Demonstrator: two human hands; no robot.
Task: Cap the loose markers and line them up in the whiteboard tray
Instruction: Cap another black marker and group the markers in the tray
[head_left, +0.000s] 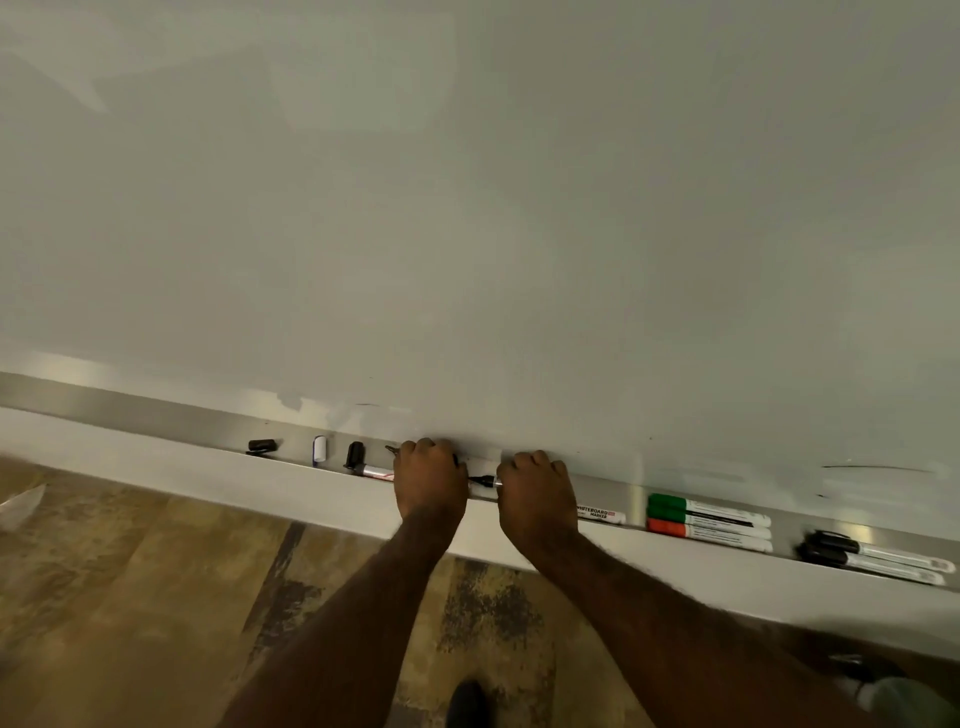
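My right hand (537, 491) is closed around a white whiteboard marker (600, 514) in the metal tray (156, 415); its bare black tip (483, 480) pokes out to the left. Just left of that tip, my left hand (428, 478) is closed over something small and dark; what it is I cannot tell. An uncapped marker (374, 472) lies left of my left hand, with a black cap (354, 454) beside it. Another black cap (261, 445) and a white-and-blue piece (319, 449) lie further left. Three capped markers, two green and one red (706, 522), sit to the right, then two black-capped ones (872, 564).
The whiteboard (467, 208) fills the upper view. Below the tray runs a white ledge (156, 467), then a wooden floor (130, 597). A dark shoe (467, 701) shows at the bottom.
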